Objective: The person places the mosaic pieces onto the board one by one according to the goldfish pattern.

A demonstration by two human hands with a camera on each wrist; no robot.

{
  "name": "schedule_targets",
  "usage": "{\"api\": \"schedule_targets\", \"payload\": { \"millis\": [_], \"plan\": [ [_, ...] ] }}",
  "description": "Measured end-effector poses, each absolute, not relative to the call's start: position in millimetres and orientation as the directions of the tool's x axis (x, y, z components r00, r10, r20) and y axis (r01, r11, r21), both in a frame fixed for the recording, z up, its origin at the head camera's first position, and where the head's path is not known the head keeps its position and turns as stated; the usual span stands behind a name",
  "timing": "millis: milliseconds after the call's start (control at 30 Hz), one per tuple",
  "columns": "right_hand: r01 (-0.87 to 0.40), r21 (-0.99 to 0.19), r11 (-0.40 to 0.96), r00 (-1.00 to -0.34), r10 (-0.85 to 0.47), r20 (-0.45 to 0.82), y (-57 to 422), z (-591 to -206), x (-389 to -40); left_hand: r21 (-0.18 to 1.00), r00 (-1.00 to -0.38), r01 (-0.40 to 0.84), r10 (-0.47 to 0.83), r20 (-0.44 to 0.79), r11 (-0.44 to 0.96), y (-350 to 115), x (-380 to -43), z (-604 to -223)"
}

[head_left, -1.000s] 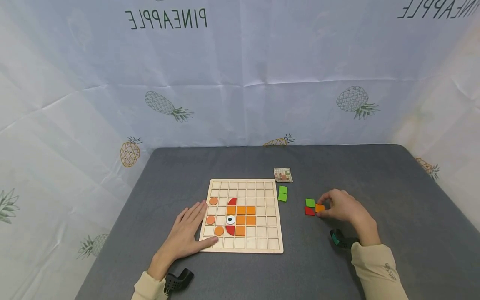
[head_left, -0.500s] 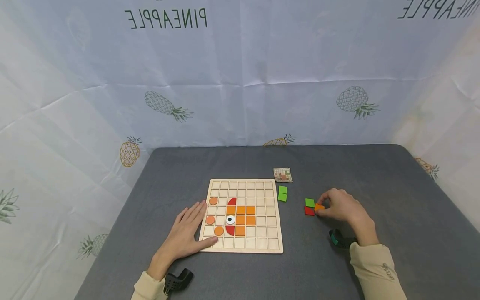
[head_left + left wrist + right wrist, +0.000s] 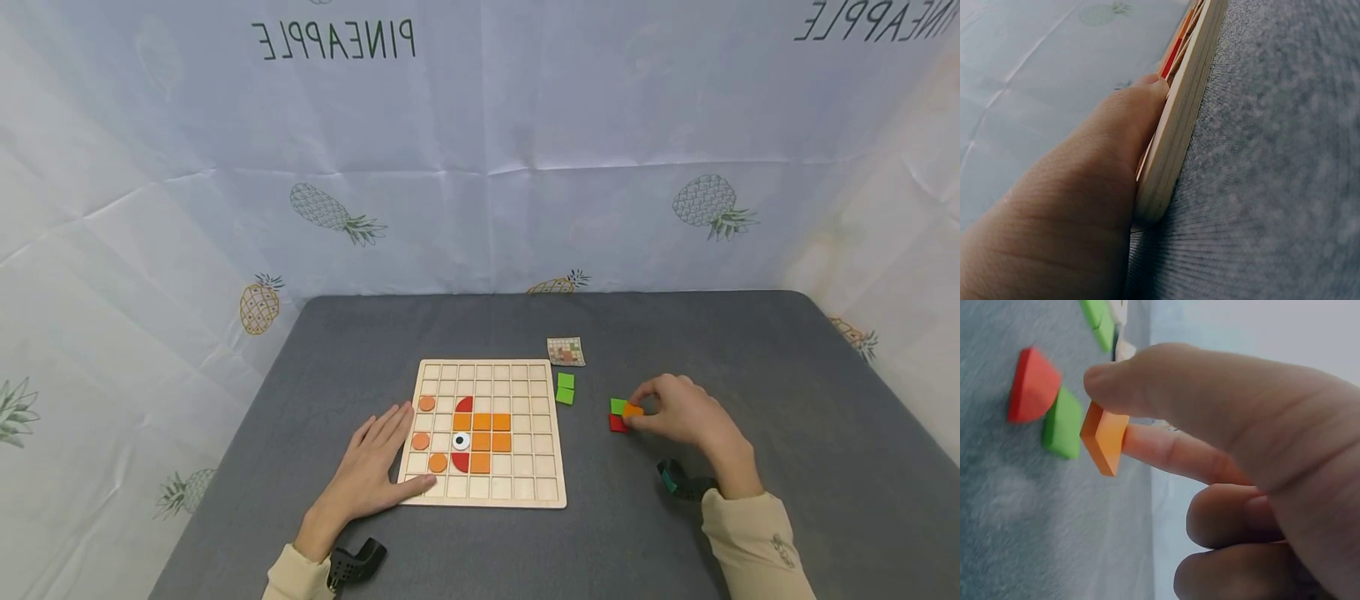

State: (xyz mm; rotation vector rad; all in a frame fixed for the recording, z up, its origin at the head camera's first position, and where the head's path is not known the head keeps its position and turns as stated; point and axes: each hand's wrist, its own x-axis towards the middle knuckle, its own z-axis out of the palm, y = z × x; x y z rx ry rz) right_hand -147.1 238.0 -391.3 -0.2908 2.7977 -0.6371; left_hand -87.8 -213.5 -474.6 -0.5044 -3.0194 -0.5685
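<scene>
The left hand (image 3: pixel 367 469), thumb spread from its fingers, touches the board (image 3: pixel 487 502); the right hand (image 3: pixel 686 412) pinches an orange tile (image 3: pixel 1107 439).

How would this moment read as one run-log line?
left hand: rests on board; right hand: pinches orange tile; nearby: red piece, green tile
</scene>
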Motion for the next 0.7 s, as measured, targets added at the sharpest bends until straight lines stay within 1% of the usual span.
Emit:
{"api": "schedule_targets", "payload": {
  "millis": [167,300,533,700],
  "plan": [
    [-0.156,-0.464,0.872,-0.951,-0.259,-0.168,227,-386,-140,0.348,-0.941,0.338,0.318,0.114,0.875,-214,-86,-478],
    [-0.200,-0.471,0.859,-0.946,-0.295,-0.136,215,-384,-134,0.349,-0.937,0.348,0.324,0.127,0.870,-215,-85,-481],
    [-0.303,-0.518,0.800,-0.923,-0.381,-0.048,198,-381,-131,0.347,-0.938,0.347,0.330,0.110,0.871,-215,-87,-478],
    [-0.372,-0.539,0.756,-0.900,-0.435,0.011,181,-371,-128,0.346,-0.940,0.340,0.324,0.106,0.874,-215,-87,-478]
  ]
}}
